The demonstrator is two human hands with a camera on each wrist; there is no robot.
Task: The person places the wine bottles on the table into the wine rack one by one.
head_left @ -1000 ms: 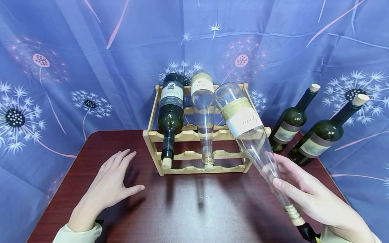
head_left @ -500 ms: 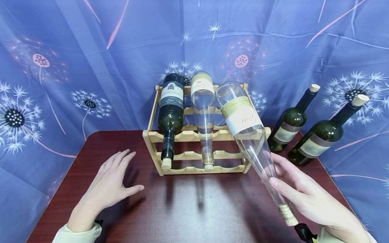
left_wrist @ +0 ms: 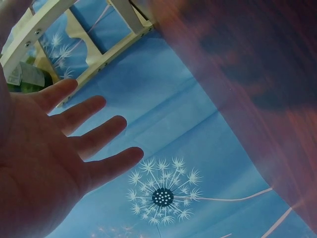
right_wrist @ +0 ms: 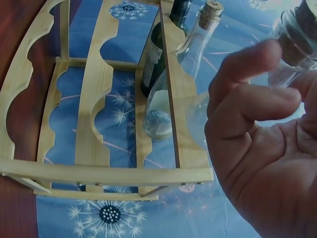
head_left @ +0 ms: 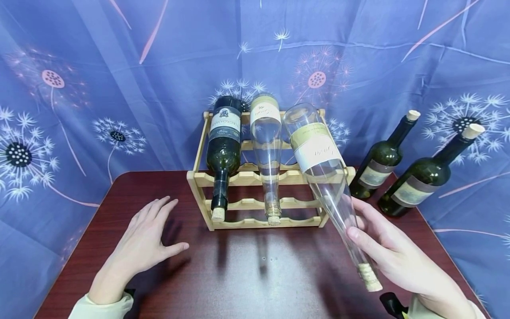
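Note:
My right hand [head_left: 398, 254] grips a clear glass wine bottle [head_left: 317, 153] around its neck. The bottle slants, with its corked mouth low toward me and its base over the right side of the wooden wine rack [head_left: 249, 178]. Two bottles lie in the rack's top tier, corks toward me: a dark green one [head_left: 224, 133] at left and a clear one [head_left: 265, 115] in the middle. My left hand [head_left: 139, 243] is above the table, left of the rack, fingers spread and holding nothing. In the left wrist view its palm [left_wrist: 39, 163] shows bare.
Two dark green wine bottles, a nearer one [head_left: 418, 181] and a farther one [head_left: 376, 164], stand upright and corked on the table right of the rack. A blue dandelion-print curtain [head_left: 159, 88] hangs behind the dark red table [head_left: 223, 283].
My right hand has moved slightly left, carrying the clear bottle. The bottle's corked end has swung left and it slants less steeply sideways. My left hand has stayed still.

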